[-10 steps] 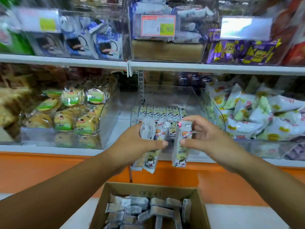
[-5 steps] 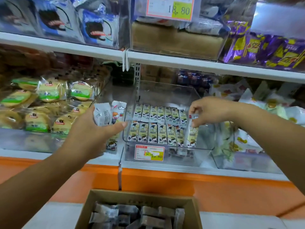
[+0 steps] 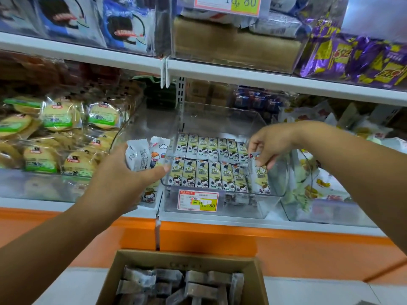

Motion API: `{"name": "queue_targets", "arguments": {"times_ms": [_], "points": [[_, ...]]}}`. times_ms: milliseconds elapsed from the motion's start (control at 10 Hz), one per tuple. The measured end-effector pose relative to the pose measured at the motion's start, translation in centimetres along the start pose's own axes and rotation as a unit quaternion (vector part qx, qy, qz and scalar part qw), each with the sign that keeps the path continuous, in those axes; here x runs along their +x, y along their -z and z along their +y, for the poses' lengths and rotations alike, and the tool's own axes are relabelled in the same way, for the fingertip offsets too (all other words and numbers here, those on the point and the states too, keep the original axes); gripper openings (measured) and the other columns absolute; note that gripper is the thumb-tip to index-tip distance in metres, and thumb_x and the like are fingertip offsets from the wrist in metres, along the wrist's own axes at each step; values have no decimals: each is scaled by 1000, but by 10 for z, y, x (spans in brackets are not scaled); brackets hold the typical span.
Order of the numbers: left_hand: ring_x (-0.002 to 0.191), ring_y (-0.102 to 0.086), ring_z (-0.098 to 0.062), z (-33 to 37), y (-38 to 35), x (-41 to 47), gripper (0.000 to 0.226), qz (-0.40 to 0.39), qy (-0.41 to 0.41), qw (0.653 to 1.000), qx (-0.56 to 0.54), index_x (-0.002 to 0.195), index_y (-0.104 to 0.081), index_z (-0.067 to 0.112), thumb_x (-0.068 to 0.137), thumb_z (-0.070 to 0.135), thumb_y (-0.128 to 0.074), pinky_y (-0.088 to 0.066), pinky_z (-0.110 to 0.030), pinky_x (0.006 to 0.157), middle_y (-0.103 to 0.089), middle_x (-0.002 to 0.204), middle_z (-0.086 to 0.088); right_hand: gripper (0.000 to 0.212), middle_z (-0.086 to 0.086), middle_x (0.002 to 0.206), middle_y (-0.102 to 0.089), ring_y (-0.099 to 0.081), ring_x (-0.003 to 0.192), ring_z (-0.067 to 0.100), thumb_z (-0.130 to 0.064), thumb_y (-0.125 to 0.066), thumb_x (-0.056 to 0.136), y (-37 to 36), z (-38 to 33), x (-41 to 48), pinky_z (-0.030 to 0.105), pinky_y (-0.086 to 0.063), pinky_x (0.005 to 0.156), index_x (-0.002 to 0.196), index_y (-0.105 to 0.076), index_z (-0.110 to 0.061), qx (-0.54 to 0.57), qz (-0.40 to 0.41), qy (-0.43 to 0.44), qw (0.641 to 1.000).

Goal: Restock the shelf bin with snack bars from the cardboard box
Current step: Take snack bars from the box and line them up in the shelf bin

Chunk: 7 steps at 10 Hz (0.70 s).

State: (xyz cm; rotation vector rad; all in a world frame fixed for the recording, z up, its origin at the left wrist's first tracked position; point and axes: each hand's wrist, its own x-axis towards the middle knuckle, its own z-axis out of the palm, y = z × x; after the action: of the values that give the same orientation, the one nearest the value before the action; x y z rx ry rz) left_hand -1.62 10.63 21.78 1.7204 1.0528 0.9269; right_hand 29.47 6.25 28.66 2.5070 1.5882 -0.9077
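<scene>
My right hand (image 3: 273,144) is the nearer one. Its fingers pinch the top of a snack bar (image 3: 262,179) just below them, long axis upright, at the right end of the front row in the shelf bin (image 3: 220,115). My left hand (image 3: 123,181) grips spare bars (image 3: 141,155) just left of the bin. A second ago both hands met before it — now they are apart.

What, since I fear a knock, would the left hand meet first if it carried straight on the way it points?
Probably the left wall of the clear shelf bin: the left hand, gripping snack bars, points right towards it. Depth is unclear; it may be just short of the wall.
</scene>
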Motion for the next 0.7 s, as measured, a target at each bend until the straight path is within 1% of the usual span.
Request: {"name": "queue_targets", "arguments": {"times_ms": [100,200,300,400,500,600,700], "points": [[64,-67,-14,-4,0,2,28,3,-2,1000,17,93,-62,19,75,32,-81,-45,-27,54,-69,64,11,34,5,99,-68,-73,75,20,-3,-70,85,-6,-3,4,24,-54,69,115,-57,-11,-36,18,-15,999],[58,-63,-13,-4,-1,3,31,12,-4,999,30,93,-62,15,75,33,-80,-42,-22,48,-66,63,3,33,0,67,-73,-74,77,19,-7,-65,89,-15,-7,14,28,-54,82,120,-53,-6,-53,20,-43,997],[55,-61,-8,-2,-1,1,28,13,-9,1000,26,91,-60,17,77,30,-80,-40,-19,48,-65,64,3,29,5,88,-76,-67,54,1,-13,-61,93,-22,-11,20,27,-54,85,119,-58,-1,-100,7,-61,993],[53,-62,0,-2,-2,3,24,5,-16,1000,22,88,-60,20,77,30,-80,-41,-19,50,-67,61,13,19,11,106,-69,-57,38,2,-4,-65,86,-30,-12,23,20,-51,52,104,-62,-8,-108,35,-45,993],[53,-62,1,-7,-1,4,24,-4,-17,1000,20,87,-61,21,76,31,-80,-41,-17,49,-67,61,18,27,11,106,-68,-58,55,10,-3,-63,86,-38,-9,24,18,-47,48,113,-63,-3,-129,50,-36,990],[56,-62,-5,-6,0,2,26,4,-17,999,28,86,-60,23,75,33,-81,-42,-23,51,-66,60,14,42,14,128,-60,-69,72,18,1,-60,89,-41,-6,28,25,-57,67,131,-54,-3,-116,26,-45,992],[59,-62,-6,-7,0,1,26,1,-20,1000,24,85,-59,25,74,33,-81,-42,-25,53,-67,62,18,54,15,147,-40,-72,83,26,7,-58,89,-41,-5,28,32,-58,83,139,-45,-10,-90,3,-37,995]]}}
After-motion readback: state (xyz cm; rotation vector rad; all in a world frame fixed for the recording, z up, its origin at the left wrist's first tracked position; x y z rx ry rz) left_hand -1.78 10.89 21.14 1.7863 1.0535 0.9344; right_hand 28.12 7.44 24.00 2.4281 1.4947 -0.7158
